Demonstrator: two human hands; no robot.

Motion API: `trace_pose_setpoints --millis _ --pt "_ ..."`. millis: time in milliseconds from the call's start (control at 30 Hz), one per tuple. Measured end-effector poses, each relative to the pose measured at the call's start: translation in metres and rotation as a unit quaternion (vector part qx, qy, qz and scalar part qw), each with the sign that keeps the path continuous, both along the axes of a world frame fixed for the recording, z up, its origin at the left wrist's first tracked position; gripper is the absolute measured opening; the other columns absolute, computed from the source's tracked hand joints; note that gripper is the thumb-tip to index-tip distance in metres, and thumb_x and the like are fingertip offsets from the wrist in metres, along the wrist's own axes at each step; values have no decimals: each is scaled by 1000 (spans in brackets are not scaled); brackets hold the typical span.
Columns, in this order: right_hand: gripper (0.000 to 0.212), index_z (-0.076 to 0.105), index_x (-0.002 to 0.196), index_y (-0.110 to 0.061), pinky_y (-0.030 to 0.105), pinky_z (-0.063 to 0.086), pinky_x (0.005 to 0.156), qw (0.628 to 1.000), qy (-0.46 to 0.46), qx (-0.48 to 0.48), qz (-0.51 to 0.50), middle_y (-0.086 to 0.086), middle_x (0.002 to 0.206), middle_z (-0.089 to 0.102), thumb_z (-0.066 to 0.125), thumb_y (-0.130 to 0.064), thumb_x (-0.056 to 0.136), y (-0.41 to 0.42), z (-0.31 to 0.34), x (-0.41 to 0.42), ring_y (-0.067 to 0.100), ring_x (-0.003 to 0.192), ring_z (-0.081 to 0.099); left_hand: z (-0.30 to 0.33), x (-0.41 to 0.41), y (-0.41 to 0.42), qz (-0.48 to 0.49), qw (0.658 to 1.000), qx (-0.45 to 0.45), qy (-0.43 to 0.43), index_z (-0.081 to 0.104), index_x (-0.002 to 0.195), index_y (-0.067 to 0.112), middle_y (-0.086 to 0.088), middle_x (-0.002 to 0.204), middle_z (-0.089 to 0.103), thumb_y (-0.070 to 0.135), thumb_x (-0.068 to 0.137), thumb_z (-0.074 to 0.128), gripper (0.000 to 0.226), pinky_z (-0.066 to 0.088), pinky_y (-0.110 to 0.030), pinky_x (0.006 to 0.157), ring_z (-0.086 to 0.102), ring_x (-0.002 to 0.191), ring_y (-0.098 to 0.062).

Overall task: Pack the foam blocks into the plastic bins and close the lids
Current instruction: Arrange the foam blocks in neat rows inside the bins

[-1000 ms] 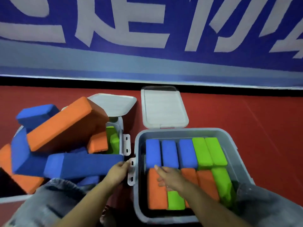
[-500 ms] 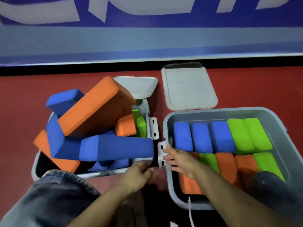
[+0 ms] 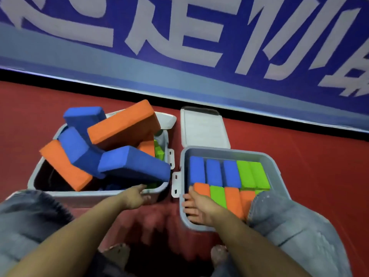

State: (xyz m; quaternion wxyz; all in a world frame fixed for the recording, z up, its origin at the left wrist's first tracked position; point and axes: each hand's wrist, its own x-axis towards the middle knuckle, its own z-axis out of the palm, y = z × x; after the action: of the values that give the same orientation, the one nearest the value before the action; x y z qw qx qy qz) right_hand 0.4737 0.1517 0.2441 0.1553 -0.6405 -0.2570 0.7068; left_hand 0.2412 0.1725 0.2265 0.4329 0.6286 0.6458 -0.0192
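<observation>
Two grey plastic bins sit side by side on the red floor. The left bin (image 3: 95,193) overflows with large blue and orange foam blocks piled loosely; a long blue block (image 3: 135,166) juts toward the right. The right bin (image 3: 275,166) holds blue, green and orange blocks packed in neat rows. Its lid (image 3: 203,126) lies open behind it. My left hand (image 3: 135,196) rests on the near rim of the left bin, fingers curled over the edge. My right hand (image 3: 197,206) lies on the near-left corner of the right bin, fingers spread across the rim beside an orange block (image 3: 201,188).
The left bin's lid (image 3: 166,120) leans behind its pile. White latches (image 3: 176,183) hang between the bins. My knees in grey jeans (image 3: 287,220) flank the bins. A blue banner wall (image 3: 179,47) runs close behind. Red floor extends to the right.
My left hand moved from the gap between the bins onto the left bin's near rim. My right hand slid from the blocks to the right bin's near-left corner. The camera shifted.
</observation>
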Motion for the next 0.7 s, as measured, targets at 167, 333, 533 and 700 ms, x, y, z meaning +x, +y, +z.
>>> trace_pose_setpoints --millis 167,333,533,700 --pt "61 33 145 -16 43 22 114 994 89 -44 -54 10 151 35 23 -54 99 15 -32 -21 24 139 32 -47 13 34 -26 1000 -10 0 42 142 21 2 144 46 52 82 62 71 35 -28 108 47 129 -17" --pt "65 24 149 -17 42 11 117 983 117 -102 -100 4 157 20 22 -56 98 25 -77 -45 20 146 16 -78 23 44 -55 990 -14 132 24 150 22 -3 154 28 49 89 53 73 24 -44 114 28 141 -22" --pt "58 29 147 -18 32 19 114 993 -12 -83 -88 -2 153 31 22 -51 100 39 -111 -48 16 141 28 -109 28 53 -81 988 -33 130 26 148 36 6 155 29 42 98 38 52 4 -59 113 18 145 -17" --pt "50 44 140 -13 31 30 110 988 -148 29 -45 12 144 44 21 -39 103 33 -122 -54 29 133 40 -117 34 56 -88 985 21 146 30 147 31 6 149 40 37 99 41 50 19 -39 111 35 137 -18"
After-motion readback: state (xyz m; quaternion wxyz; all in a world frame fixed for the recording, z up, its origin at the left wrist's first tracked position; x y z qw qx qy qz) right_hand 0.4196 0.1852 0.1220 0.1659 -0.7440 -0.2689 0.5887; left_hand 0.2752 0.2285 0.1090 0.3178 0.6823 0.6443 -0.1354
